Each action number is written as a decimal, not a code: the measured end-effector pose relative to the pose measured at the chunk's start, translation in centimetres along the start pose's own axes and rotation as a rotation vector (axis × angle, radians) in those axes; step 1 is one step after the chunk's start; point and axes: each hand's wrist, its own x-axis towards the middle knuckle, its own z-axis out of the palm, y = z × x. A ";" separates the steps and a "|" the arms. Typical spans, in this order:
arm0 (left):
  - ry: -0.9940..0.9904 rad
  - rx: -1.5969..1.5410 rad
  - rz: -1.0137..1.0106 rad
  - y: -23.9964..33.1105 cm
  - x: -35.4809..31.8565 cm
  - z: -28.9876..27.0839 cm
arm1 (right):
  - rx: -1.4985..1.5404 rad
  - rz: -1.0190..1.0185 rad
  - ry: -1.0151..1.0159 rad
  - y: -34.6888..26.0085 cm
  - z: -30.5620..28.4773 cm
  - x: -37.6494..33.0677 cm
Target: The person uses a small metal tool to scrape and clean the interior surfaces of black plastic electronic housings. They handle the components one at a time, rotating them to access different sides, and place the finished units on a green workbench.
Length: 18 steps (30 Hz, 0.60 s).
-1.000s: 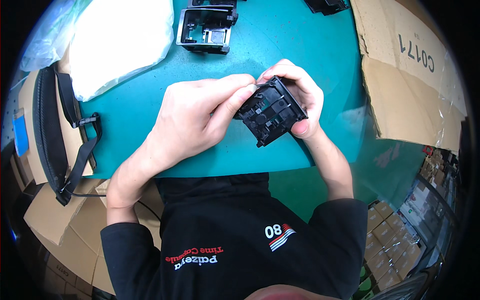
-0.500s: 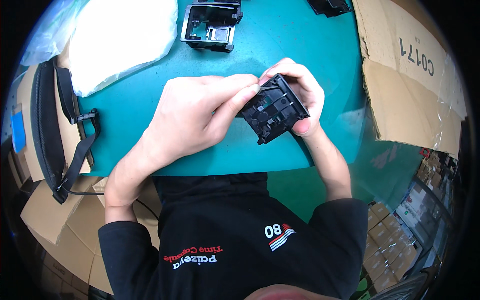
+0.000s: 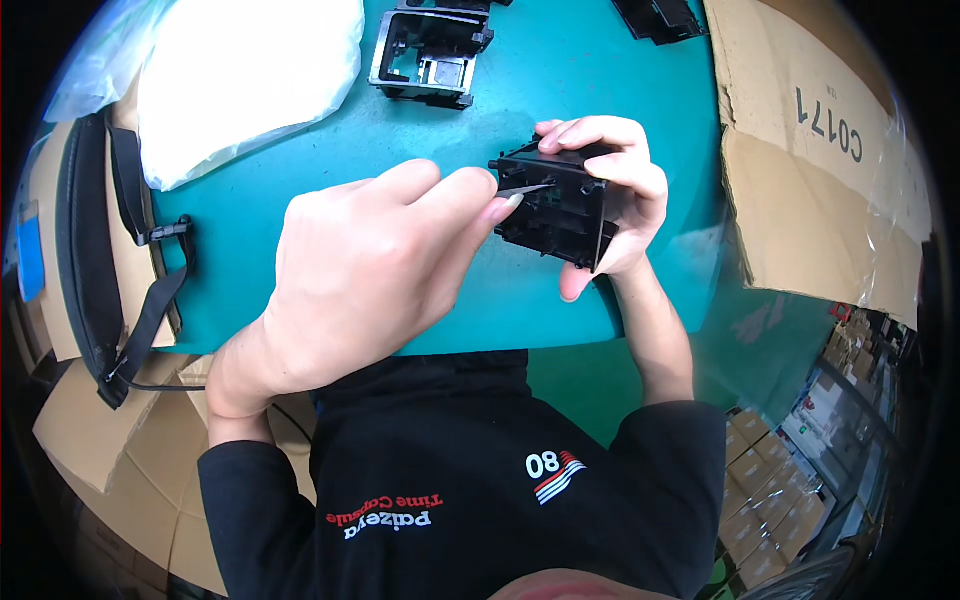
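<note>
My right hand [image 3: 625, 190] is closed round a black plastic housing [image 3: 560, 225], fingers over its top and thumb below. The housing is tilted in the air above the table's near part, with pegs and recesses on the face turned to my left hand. My left hand [image 3: 375, 270] pinches a thin pointed metal tool [image 3: 526, 189] between thumb and forefinger. Its tip lies against or just over the housing's face; contact cannot be made out. Most of the tool is hidden in my fingers, so its exact kind does not show.
A similar black plastic frame [image 3: 425, 75] stands at the back of the green table [image 3: 290, 225]. Another dark part [image 3: 660, 18] lies far right. A white plastic bag [image 3: 245, 85] fills the back left. Cardboard [image 3: 800, 190] borders the right, and a black strap [image 3: 95, 260] hangs at left.
My right hand has turned the housing so another face shows. My left hand has shifted a little left and down, and the metal tip now points across the housing.
</note>
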 end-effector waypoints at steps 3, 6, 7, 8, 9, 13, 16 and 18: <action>-0.031 0.030 -0.016 -0.1 0.0 0.1 | -0.054 0.007 -0.007 -0.1 0.0 -0.2; -0.058 0.035 -0.031 0.1 0.0 -0.1 | -0.072 -0.019 0.008 -0.1 0.2 0.1; -0.058 0.028 -0.030 0.1 -0.1 -0.1 | -0.083 -0.026 0.001 -0.1 0.1 0.2; -0.058 0.021 -0.029 0.1 -0.2 0.0 | -0.095 -0.033 -0.005 -0.2 0.1 0.3; -0.063 0.019 -0.025 0.1 -0.1 0.0 | -0.107 -0.040 -0.012 -0.2 0.1 0.3; -0.077 0.006 -0.022 0.2 -0.1 -0.1 | -0.119 -0.049 -0.004 -0.2 0.3 0.3; -0.075 -0.014 -0.023 0.2 -0.1 0.0 | -0.129 -0.050 -0.014 -0.3 0.3 0.3; -0.078 -0.026 -0.028 0.1 -0.1 0.0 | -0.138 -0.043 -0.032 -0.5 0.3 0.3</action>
